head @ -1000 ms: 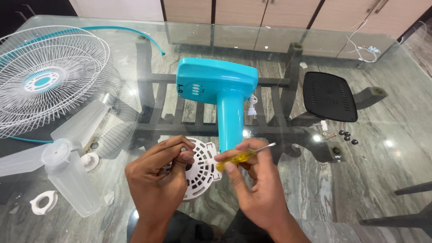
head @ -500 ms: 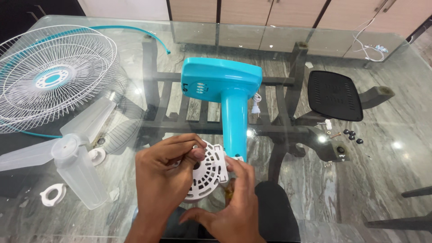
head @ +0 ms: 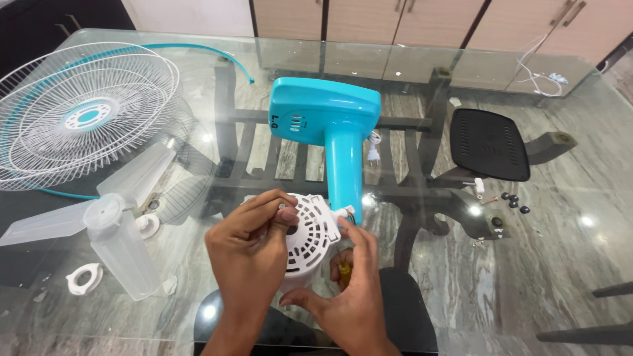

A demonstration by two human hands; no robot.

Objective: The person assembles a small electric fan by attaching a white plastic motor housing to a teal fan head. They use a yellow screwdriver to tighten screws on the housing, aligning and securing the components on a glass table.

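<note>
A turquoise fan stand (head: 330, 125) lies on the glass table (head: 560, 217), its neck pointing toward me. At the neck's near end sits a white slotted motor housing (head: 308, 234). My left hand (head: 254, 254) rests on the housing's left side and pinches a small screw between thumb and forefinger. My right hand (head: 349, 290) cups the housing's right and lower side. A yellow-handled screwdriver (head: 344, 271) is tucked under its palm, mostly hidden.
A white wire fan guard (head: 82, 115) with a turquoise rim lies far left. Translucent fan blades (head: 109, 221) and white plastic rings (head: 84, 278) sit near left. A black vented plate (head: 489, 142) and small black caps and screws (head: 511, 199) lie right. White cable (head: 541, 72) far right.
My right hand dropped from holding the screwdriver up to cupping the housing, the tool now under its palm. The housing has tilted up slightly. The view shifted a little.
</note>
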